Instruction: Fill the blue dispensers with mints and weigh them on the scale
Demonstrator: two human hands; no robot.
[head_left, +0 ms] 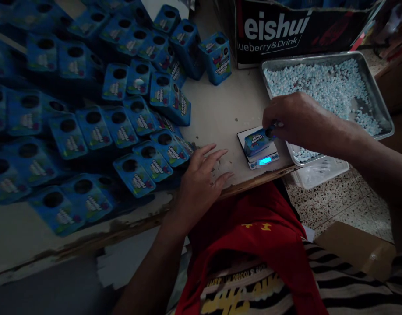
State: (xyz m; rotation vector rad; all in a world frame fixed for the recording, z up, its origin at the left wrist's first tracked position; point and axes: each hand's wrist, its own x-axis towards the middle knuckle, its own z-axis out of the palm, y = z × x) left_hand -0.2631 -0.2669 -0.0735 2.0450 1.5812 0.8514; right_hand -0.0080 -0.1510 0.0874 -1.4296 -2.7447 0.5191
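On a small digital scale (272,154) with a lit blue display sits a blue tin (255,145) printed "Caramelo Macizo". My right hand (291,117) is held over the hole at the tin's top, fingers pinched together; what they hold, if anything, is hidden. Behind that wrist lies a metal tray (389,124) of small pale blue and white candies (319,83). My left hand (206,170) rests at the table's front edge with its fingers spread, holding nothing. Close by its fingertips stand more blue tins (155,164) with round dark openings.
Rows of similar blue tins (92,127) fill the left side of the table (217,113). A black printed carton (280,33) stands at the back right. Below the tray are a clear plastic container (330,173) and a cardboard piece (355,249) near the floor.
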